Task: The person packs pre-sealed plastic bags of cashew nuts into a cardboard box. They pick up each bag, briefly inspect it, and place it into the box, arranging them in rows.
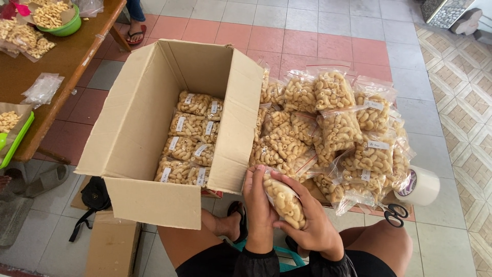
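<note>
The cardboard box [169, 128], left of centre, held rows of packets. The left hand [259, 205] and right hand [307, 220] both gripped one snack packet [284, 200] near the box. The heaped pile [333, 133] at right looked liable to slide if nudged.

I see the box [169, 128] open at the top, its raised right flap [238, 118] walling it off from the bag pile [333, 133]. Inside, packed bags [192, 138] cover the bottom, with clear room above them. Tape [423, 185] and scissors [395, 213] crowd the pile's right edge. The floor [451, 102] beyond is open.
</note>
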